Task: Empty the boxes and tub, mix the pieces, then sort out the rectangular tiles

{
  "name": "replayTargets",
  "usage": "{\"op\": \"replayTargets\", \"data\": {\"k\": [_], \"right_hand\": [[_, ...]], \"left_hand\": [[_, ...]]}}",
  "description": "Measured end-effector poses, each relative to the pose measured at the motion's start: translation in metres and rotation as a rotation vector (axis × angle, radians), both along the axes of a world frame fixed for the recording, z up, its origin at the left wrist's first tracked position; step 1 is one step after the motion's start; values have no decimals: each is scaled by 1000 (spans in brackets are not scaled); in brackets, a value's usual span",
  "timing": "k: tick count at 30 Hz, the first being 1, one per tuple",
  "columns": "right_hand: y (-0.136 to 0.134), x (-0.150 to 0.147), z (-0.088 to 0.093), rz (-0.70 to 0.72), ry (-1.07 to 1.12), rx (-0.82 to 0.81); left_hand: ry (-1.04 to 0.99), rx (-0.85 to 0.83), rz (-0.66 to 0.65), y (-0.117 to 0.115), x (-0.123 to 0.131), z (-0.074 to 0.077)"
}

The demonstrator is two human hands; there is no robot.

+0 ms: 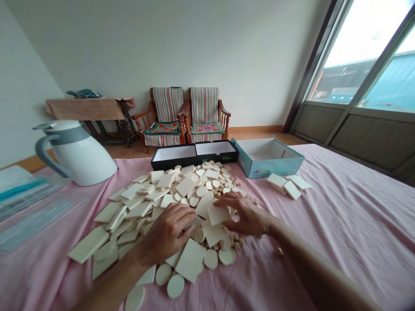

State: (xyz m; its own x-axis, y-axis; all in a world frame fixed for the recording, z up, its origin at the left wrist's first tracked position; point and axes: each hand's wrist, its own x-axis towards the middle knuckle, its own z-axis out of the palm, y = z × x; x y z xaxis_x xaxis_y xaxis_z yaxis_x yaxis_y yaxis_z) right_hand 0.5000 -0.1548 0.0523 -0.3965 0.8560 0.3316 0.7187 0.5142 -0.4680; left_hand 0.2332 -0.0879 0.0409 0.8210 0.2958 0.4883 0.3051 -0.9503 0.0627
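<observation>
A big heap of cream-coloured flat pieces (pixel 168 203), squares, rectangles and discs, lies on a pink cloth (pixel 340 224). My left hand (pixel 168 233) rests palm down on the near side of the heap, fingers curled over some pieces. My right hand (pixel 243 214) lies on the heap's right side and its fingers pinch a square cream tile (pixel 218 214). Small round discs are scattered around both hands.
A two-part black box (pixel 194 154) and a teal box (pixel 269 160) stand open behind the heap. Three cream tiles (pixel 290 185) lie apart near the teal box. A white jug (pixel 76 151) stands at the left, plastic folders (pixel 22 194) beside it. Two striped chairs stand by the wall.
</observation>
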Motion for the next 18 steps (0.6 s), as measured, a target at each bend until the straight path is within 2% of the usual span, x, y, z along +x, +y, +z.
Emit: {"op": "replayTargets", "data": {"k": [2, 6, 8, 9, 11, 12, 14, 16, 18], "right_hand": [[3, 17, 4, -208, -6, 57], [6, 71, 9, -877, -103, 48], [3, 99, 7, -1160, -173, 38], [1, 111, 5, -1268, -193, 68], [0, 126, 0, -1391, -185, 185], [1, 128, -2, -1401, -159, 250], [6, 120, -7, -1295, -91, 330], [12, 99, -11, -1049, -24, 344], [16, 68, -13, -720, 17, 328]], "left_hand": [[27, 1, 15, 0, 1, 0], [79, 16, 35, 0, 2, -1], [86, 21, 40, 0, 2, -2], [83, 21, 42, 0, 2, -3], [76, 19, 45, -1, 3, -4], [78, 15, 47, -1, 3, -5], [90, 6, 51, -1, 3, -4], [105, 0, 51, -1, 4, -3], [114, 2, 43, -1, 5, -2]]}}
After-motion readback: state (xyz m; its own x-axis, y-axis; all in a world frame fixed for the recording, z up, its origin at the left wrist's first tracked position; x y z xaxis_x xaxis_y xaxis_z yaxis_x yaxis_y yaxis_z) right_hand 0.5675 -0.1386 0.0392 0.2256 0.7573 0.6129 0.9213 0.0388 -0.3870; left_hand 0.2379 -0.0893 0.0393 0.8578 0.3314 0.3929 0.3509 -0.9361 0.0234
